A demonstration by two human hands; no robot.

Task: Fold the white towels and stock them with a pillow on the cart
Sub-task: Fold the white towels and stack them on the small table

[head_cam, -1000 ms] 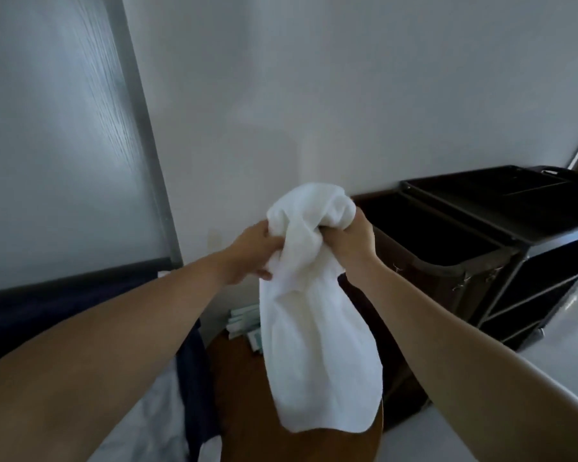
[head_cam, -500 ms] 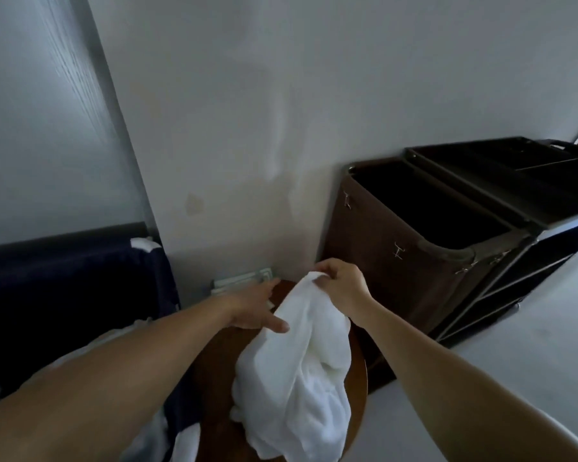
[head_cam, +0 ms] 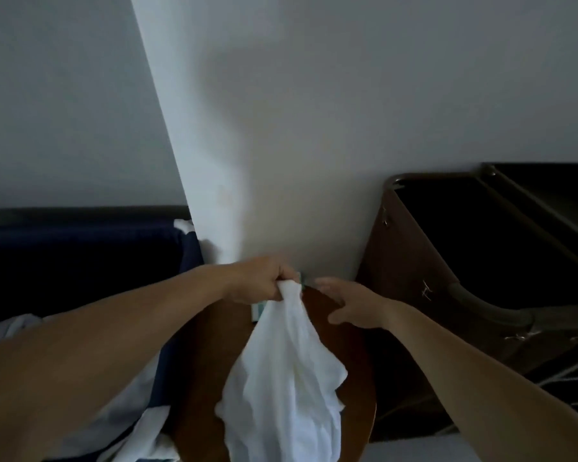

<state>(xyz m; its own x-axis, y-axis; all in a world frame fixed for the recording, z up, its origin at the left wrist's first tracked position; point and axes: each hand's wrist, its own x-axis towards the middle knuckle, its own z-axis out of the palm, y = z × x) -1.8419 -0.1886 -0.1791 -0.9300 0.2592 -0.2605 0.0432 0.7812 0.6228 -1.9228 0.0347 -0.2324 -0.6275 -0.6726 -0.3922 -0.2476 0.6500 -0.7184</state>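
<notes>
Our right hand [head_cam: 352,306] has let go, fingers spread beside the grip. Left hand [head_cam: 261,283] alone pinches the white towel [head_cam: 281,378], which hangs below onto the round table [head_cam: 359,395]. Folding not begun.

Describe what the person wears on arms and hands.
The left arm and right arm are bare to the frame's edge, no sleeves showing. The left hand and right hand are ungloved; no watch, bracelet or ring visible.
</notes>
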